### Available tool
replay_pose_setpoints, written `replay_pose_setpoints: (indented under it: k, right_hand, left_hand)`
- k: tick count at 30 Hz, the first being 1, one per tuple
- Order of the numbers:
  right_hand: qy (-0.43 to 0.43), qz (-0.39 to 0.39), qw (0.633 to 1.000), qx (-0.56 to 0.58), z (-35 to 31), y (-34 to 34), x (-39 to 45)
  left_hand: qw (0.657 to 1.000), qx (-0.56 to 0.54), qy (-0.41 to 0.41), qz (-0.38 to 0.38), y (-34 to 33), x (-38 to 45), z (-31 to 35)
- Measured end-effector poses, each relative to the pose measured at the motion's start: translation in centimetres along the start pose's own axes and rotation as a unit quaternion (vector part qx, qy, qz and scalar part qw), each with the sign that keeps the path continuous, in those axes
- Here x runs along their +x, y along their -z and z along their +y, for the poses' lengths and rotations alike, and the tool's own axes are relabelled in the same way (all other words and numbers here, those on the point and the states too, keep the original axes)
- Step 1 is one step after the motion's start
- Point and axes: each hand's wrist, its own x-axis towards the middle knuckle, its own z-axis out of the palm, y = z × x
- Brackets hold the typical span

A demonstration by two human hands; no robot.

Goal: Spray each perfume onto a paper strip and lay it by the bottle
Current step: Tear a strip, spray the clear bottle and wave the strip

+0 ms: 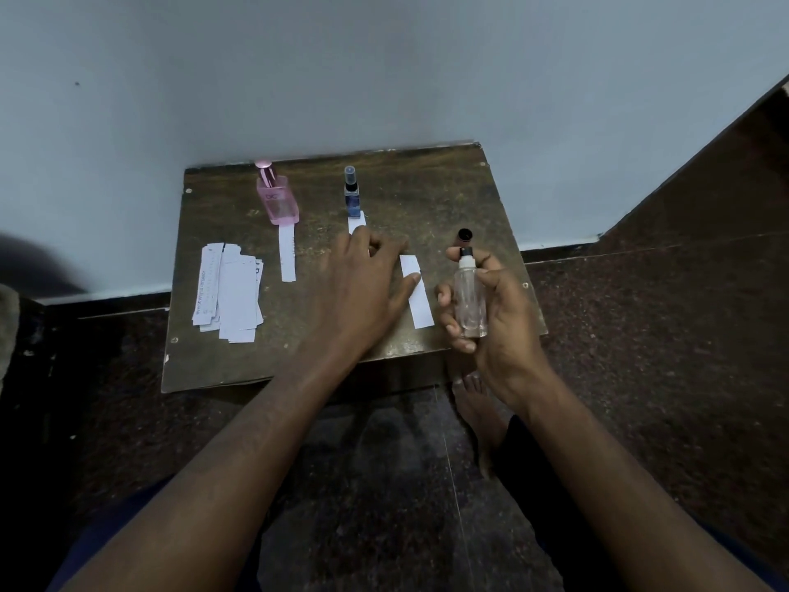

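Clear bottle [469,299] in right hand [491,318]

Your right hand [491,301] grips a clear spray bottle [469,299] upright above the near right corner of the low wooden table [427,181], forefinger over its white nozzle. A black cap [465,236] stands on the table just behind it. Your left hand [367,284] lies flat on the table, thumb tip touching a white paper strip [417,292] between your two hands. At the back stand a pink perfume bottle [276,197] and a small blue bottle [352,192], each with a strip [287,254] laid in front; the blue one's strip [356,223] is partly under your fingers. A pile of spare strips [228,288] sits to the left.
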Motion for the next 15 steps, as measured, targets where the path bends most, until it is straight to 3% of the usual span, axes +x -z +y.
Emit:
replay_pose_setpoints:
  k: [15]
  right_hand:
    - [0.033,-0.015,0.997,0.069,0.1,1.0,0.6]
  left_hand:
    - [0.997,0.067,-0.006,-0.026,-0.2,0.6,1.3]
